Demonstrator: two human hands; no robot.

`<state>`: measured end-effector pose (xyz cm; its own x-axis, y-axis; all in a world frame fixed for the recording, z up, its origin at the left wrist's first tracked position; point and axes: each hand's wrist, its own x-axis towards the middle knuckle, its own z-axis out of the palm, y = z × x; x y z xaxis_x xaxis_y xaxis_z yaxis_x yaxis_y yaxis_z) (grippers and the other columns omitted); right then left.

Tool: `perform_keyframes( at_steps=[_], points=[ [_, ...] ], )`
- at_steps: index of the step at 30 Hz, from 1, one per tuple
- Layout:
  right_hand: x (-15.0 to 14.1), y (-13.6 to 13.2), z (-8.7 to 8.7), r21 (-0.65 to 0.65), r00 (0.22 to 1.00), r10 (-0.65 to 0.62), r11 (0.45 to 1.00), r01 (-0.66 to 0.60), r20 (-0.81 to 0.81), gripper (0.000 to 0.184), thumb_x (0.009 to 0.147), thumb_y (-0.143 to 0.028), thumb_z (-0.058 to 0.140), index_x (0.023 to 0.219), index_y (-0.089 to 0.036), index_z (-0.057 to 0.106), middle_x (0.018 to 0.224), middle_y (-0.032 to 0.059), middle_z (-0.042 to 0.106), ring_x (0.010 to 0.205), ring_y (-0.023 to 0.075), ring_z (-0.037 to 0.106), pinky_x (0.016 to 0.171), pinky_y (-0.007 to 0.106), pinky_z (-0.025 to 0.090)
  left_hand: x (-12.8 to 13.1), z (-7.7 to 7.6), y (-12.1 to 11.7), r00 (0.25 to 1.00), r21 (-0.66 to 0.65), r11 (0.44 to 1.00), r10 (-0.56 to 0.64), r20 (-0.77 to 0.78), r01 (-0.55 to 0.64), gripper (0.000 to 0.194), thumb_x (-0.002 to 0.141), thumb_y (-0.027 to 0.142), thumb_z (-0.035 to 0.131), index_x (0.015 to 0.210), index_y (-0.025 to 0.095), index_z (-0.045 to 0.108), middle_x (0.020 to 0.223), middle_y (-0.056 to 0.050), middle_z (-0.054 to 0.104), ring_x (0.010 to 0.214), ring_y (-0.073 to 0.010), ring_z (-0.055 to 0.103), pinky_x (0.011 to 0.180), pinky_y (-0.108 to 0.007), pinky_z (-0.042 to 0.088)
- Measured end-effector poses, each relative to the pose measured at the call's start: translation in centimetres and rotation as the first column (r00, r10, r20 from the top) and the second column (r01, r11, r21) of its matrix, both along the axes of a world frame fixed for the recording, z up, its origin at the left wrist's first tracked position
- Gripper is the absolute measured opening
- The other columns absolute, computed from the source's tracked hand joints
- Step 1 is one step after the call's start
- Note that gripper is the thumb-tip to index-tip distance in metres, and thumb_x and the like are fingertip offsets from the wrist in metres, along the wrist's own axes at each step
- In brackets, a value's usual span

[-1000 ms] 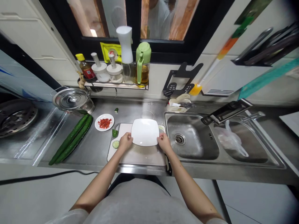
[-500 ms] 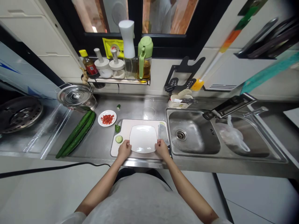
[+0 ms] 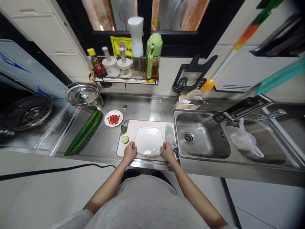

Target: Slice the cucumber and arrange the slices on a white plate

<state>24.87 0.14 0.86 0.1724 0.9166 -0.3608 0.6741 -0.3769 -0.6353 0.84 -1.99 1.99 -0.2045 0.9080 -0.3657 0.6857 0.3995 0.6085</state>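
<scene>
Both my hands grip a white squarish plate over the cutting board. My left hand is closed on its left edge, and my right hand pinches the right edge. Whether the plate touches the board I cannot tell. A knife lies at the board's right side, its black handle beside my right hand, with a pale green slice partly under the blade. On the left of the board are a cut cucumber slice and a dark green cucumber piece.
Two whole cucumbers, a small plate of chopped red pepper and a lidded steel pot stand left. A double sink with a black faucet and a plastic bag is right. Seasoning bottles fill a wall rack.
The whole scene has shifted slightly to the right in view as the camera turned. My hands keep the same hold on the plate over the board.
</scene>
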Motion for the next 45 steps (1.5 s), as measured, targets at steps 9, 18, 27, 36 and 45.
perform_keyframes(
  at_steps=[9, 18, 27, 36, 45],
  points=[
    [0.2, 0.9, 0.0, -0.022, 0.998, 0.05, 0.999, -0.049, 0.041, 0.018, 0.071, -0.024, 0.046, 0.087, -0.018, 0.053, 0.062, -0.0018, 0.055, 0.061, 0.0163, 0.052, 0.059, 0.025, 0.033, -0.1, 0.0, 0.5, 0.997, 0.03, 0.999, 0.025, 0.076, -0.028, 0.019, 0.077, 0.015, 0.053, 0.093, 0.018, 0.061, 0.072, 0.0, 0.062, 0.07, -0.0136, 0.057, 0.07, -0.023, 0.04],
    [0.4, 0.9, 1.8, -0.031, 0.967, 0.148, 0.989, -0.145, 0.208, 0.023, 0.078, -0.026, 0.048, 0.096, -0.016, 0.057, 0.07, 0.0026, 0.059, 0.065, 0.0166, 0.052, 0.058, 0.024, 0.03, -3.3, 0.1, -0.3, 0.982, 0.286, 0.94, 0.181, 0.045, -0.186, 0.018, 0.08, 0.026, 0.053, 0.095, 0.019, 0.063, 0.066, 0.001, 0.058, 0.063, -0.0137, 0.054, 0.067, -0.024, 0.039],
    [0.3, 0.9, 3.7, 0.135, 0.982, 0.142, 0.978, -0.158, 0.124, 0.032, 0.079, -0.036, 0.043, 0.101, -0.018, 0.057, 0.062, -0.0009, 0.055, 0.06, 0.0174, 0.052, 0.058, 0.025, 0.032, -7.1, -1.0, 0.7, 0.954, 0.37, 0.892, 0.296, -0.044, -0.26, 0.032, 0.078, 0.034, 0.057, 0.104, 0.016, 0.061, 0.077, -0.003, 0.059, 0.074, -0.0177, 0.055, 0.074, -0.029, 0.043],
    [-0.3, 0.0, 3.5, 0.146, 0.984, 0.159, 0.975, -0.17, 0.084, 0.032, 0.078, -0.037, 0.041, 0.099, -0.018, 0.058, 0.06, -0.0013, 0.055, 0.061, 0.0184, 0.054, 0.059, 0.026, 0.034, -7.5, -1.8, 1.4, 0.962, 0.328, 0.915, 0.267, -0.062, -0.234, 0.024, 0.077, 0.031, 0.058, 0.093, 0.016, 0.065, 0.074, -0.004, 0.062, 0.071, -0.0161, 0.056, 0.071, -0.027, 0.043],
    [-0.3, -0.3, 3.9, 0.127, 0.982, 0.16, 0.977, -0.173, 0.104, 0.032, 0.079, -0.036, 0.041, 0.1, -0.018, 0.059, 0.059, -0.0006, 0.056, 0.061, 0.0183, 0.053, 0.058, 0.026, 0.032, -7.1, -0.6, 1.6, 0.925, 0.28, 0.882, 0.367, 0.093, -0.378, 0.018, 0.073, 0.029, 0.06, 0.085, 0.017, 0.066, 0.071, -0.001, 0.063, 0.061, -0.0119, 0.053, 0.063, -0.023, 0.041]
  ],
)
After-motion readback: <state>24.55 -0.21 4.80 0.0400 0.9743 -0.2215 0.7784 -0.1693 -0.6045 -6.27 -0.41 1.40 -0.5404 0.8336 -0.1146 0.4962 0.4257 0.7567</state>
